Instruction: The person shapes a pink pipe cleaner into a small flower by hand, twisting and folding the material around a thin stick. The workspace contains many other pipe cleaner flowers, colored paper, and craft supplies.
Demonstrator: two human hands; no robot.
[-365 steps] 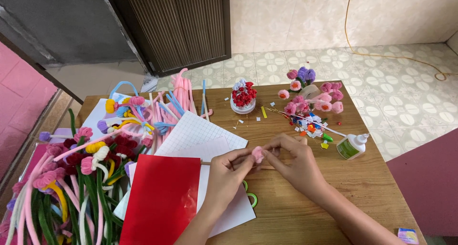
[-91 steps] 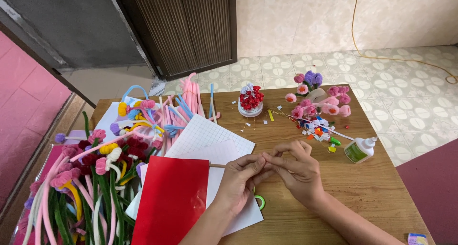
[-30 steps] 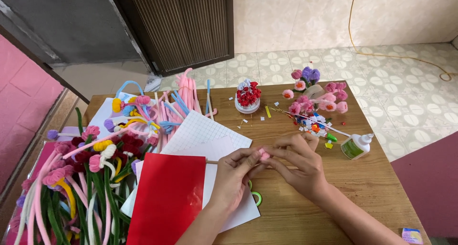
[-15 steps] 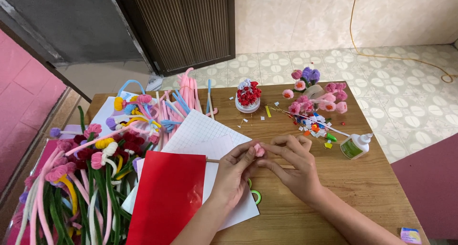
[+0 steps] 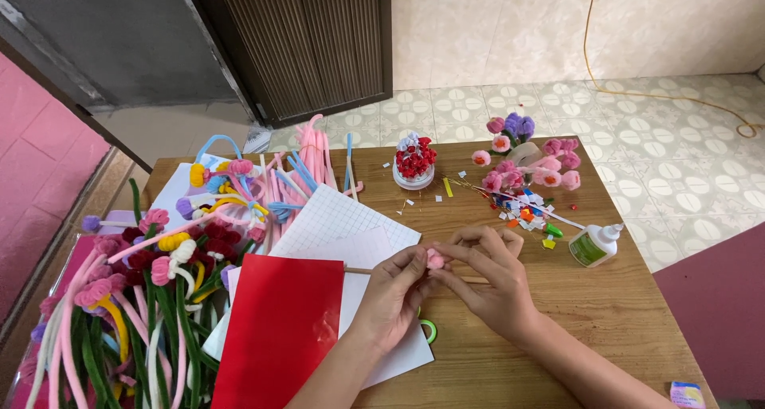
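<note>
**Both hands pinch a small pink bud over the desk**

The left hand (image 5: 393,293) and right hand (image 5: 486,277) meet near the middle of the wooden desk (image 5: 629,313), toward its front edge. Fingertips of both hands are closed together on a small pink fuzzy bud (image 5: 435,258), held just above the surface. A thin stick (image 5: 360,271) runs from the bud leftward over the white grid paper (image 5: 343,222).

A red sheet (image 5: 280,329) lies partly on that paper, reaching the front edge. A green tape roll (image 5: 428,330) peeks out beneath the left wrist. A heap of coloured pipe cleaners (image 5: 143,297) fills the left side. Near the far edge stands a small dish of red flowers (image 5: 414,160), and toward the far right corner sit pink and purple finished flowers (image 5: 526,158). A white glue bottle (image 5: 594,244) lies near the right edge.
</note>
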